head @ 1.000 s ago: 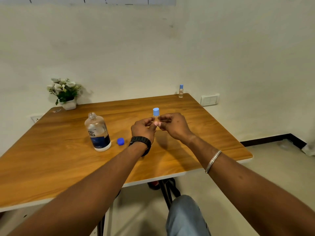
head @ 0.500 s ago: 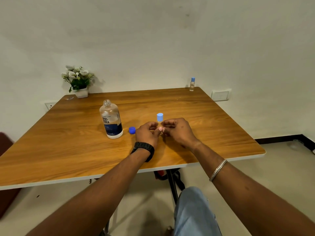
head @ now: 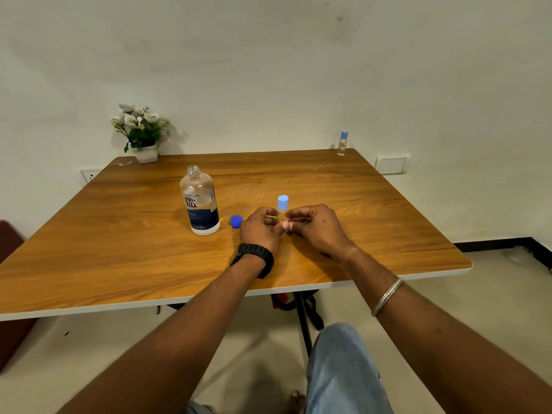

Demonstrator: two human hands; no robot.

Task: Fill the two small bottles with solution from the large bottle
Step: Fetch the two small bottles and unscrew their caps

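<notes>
A small clear bottle with a light blue cap (head: pixel 282 204) stands upright at the middle of the wooden table (head: pixel 119 258). My left hand (head: pixel 261 228) and my right hand (head: pixel 315 227) both grip its body, which they mostly hide. The large clear bottle (head: pixel 199 201) with a dark blue label stands uncapped to the left of my hands. Its dark blue cap (head: pixel 236 221) lies on the table between it and my left hand. A second small bottle with a blue cap (head: pixel 342 143) stands at the table's far right corner.
A white pot of flowers (head: pixel 140 132) sits at the far left corner. Wall sockets show on the left (head: pixel 89 175) and right (head: pixel 391 164). The table's front edge runs over my knee (head: pixel 340 363).
My hands and the small bottle stay together in the same grip. The view has shifted, so the table and bottles appear further right and lower than one second ago.
</notes>
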